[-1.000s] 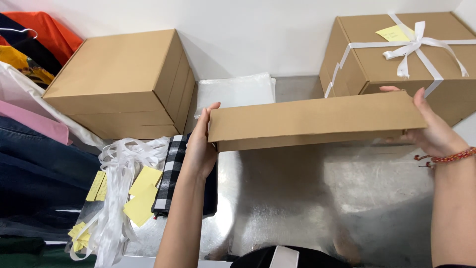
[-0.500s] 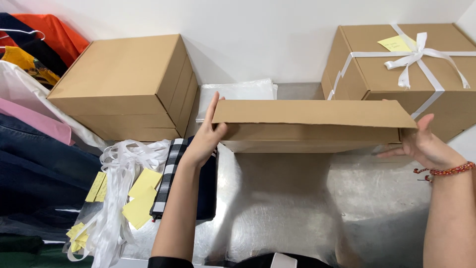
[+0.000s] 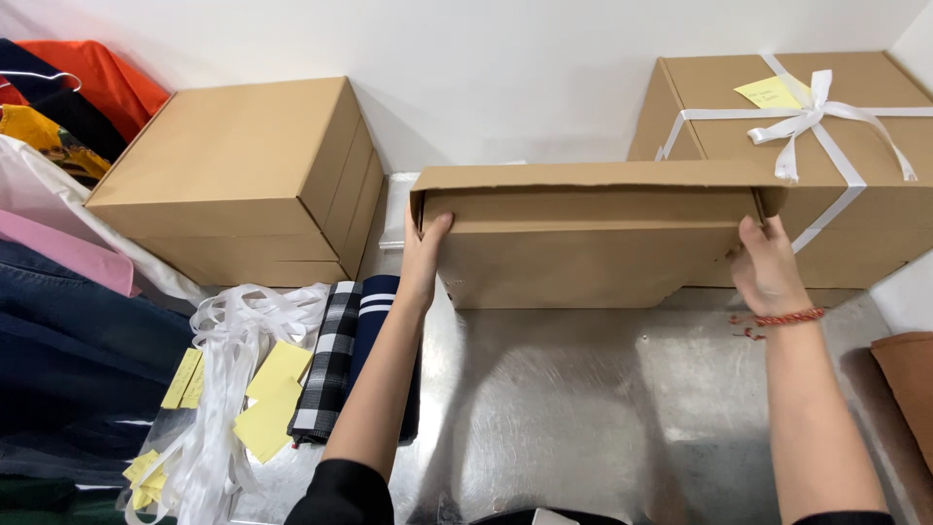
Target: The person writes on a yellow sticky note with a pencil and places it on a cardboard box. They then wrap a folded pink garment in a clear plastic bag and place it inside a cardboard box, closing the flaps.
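The box lid (image 3: 598,177) is covering the top of the cardboard box (image 3: 583,258), so its contents are staying out of sight. The left hand (image 3: 423,255) is curling its fingertips under the lid's edge; the right hand (image 3: 768,264) is doing likewise, fingertips hidden. The ribboned box (image 3: 855,156) is running off the right edge. The brown item (image 3: 909,389) at right is cropping out, kind untellable. The hanging clothes (image 3: 58,117) are cutting off at left.

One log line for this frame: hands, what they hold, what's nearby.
left hand: grips cardboard box | right hand: grips box | near: ribboned box, plain box | metal table
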